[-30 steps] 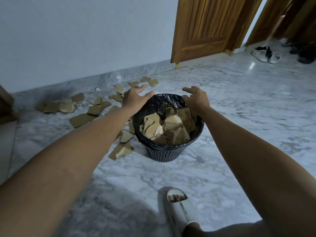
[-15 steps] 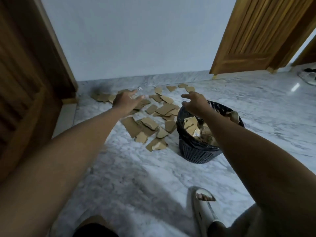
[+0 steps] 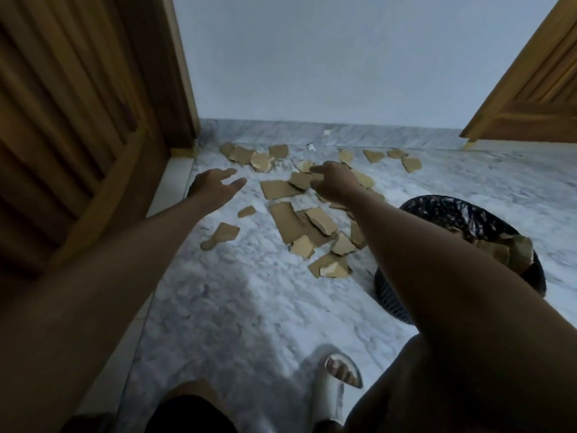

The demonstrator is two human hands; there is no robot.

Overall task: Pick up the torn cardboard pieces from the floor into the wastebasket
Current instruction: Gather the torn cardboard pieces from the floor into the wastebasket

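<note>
Several torn brown cardboard pieces (image 3: pixel 288 221) lie scattered on the grey marble floor (image 3: pixel 249 307), from the far wall down toward me. A black mesh wastebasket (image 3: pixel 443 210) with a black liner stands at the right, partly hidden by my right forearm, with cardboard scraps (image 3: pixel 512 251) inside. My left hand (image 3: pixel 215 185) hovers over the floor left of the pile, fingers spread and empty. My right hand (image 3: pixel 334 182) reaches over the middle of the pile, fingers curled downward, with nothing visibly held.
A wooden door (image 3: pixel 78 120) fills the left side, close to my left arm. Another wooden door (image 3: pixel 530 98) stands at the far right. A pale wall (image 3: pixel 312 57) closes the back. My foot in a white sandal (image 3: pixel 334 379) rests on the floor below.
The view has swung left, so the wastebasket now sits at the right edge. Both hands have moved away from the basket, out over the scattered pieces on the floor.
</note>
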